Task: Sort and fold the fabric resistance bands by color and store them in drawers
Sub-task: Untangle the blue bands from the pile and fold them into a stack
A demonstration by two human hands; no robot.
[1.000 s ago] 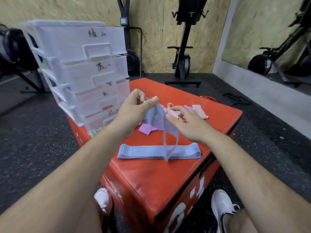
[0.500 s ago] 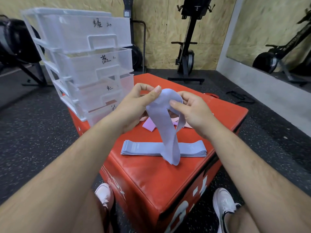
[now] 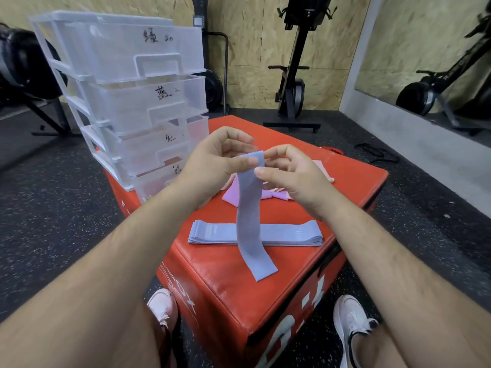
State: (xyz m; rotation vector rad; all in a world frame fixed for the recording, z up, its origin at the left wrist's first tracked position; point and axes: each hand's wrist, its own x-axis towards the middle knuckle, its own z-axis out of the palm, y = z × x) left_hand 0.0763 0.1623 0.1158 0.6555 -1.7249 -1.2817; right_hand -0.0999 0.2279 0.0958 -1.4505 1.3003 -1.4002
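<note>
A blue-lilac fabric band (image 3: 248, 221) hangs straight down from both hands over the red padded box (image 3: 265, 293). My left hand (image 3: 212, 168) pinches its top edge from the left, and my right hand (image 3: 289, 176) pinches it from the right. Its lower end rests on the box top. Under it lies a flat stack of same-coloured bands (image 3: 289, 233), set crosswise. Behind my hands a purple band (image 3: 230, 196) and pink bands (image 3: 322, 170) lie loose. A clear plastic drawer unit (image 3: 127, 83) with hand-written labels stands at the box's back left.
The box sits on black speckled rubber floor (image 3: 53, 208). A rowing machine (image 3: 292, 75) stands against the chipboard wall, another machine (image 3: 24, 73) at far left, a mirror (image 3: 430, 57) at right. My white shoes (image 3: 353, 322) flank the box's front.
The band was twisted and bunched between my hands; now it hangs flat and straight, with its end lower on the box. Both hands have come together at its top edge.
</note>
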